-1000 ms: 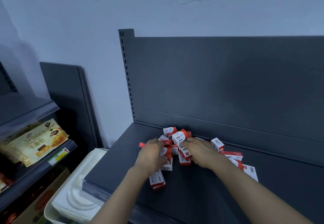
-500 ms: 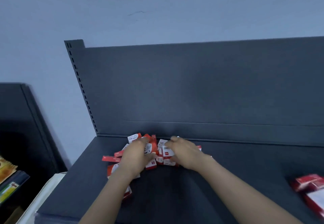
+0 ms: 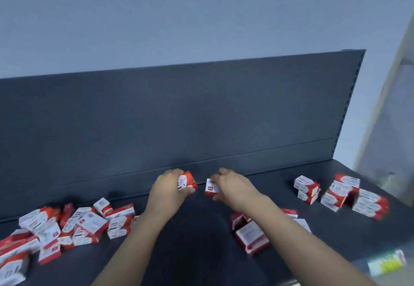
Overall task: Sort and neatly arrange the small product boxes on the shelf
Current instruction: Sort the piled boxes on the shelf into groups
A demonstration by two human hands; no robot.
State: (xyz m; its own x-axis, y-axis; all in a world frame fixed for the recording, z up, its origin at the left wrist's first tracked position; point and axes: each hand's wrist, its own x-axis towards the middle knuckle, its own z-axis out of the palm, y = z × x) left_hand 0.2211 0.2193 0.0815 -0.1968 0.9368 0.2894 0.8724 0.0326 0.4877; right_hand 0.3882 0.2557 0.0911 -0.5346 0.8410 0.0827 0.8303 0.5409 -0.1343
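Note:
Small red-and-white product boxes lie on a dark grey shelf. My left hand grips one box near the shelf's back panel. Just to its right, my right hand pinches another box. A jumbled pile of boxes covers the shelf's left part. Stacked boxes stand at the right. A few loose boxes lie under my right forearm.
The shelf's dark back panel rises behind my hands, with a slotted upright at its right end. A pale wall is above. A pale vertical surface stands at the far right. A label strip sits on the shelf's front edge.
The view swung to the right along the shelf. Both hands left the pile, each carrying a box toward the middle of the shelf by the back panel. The stacks at the right came into sight.

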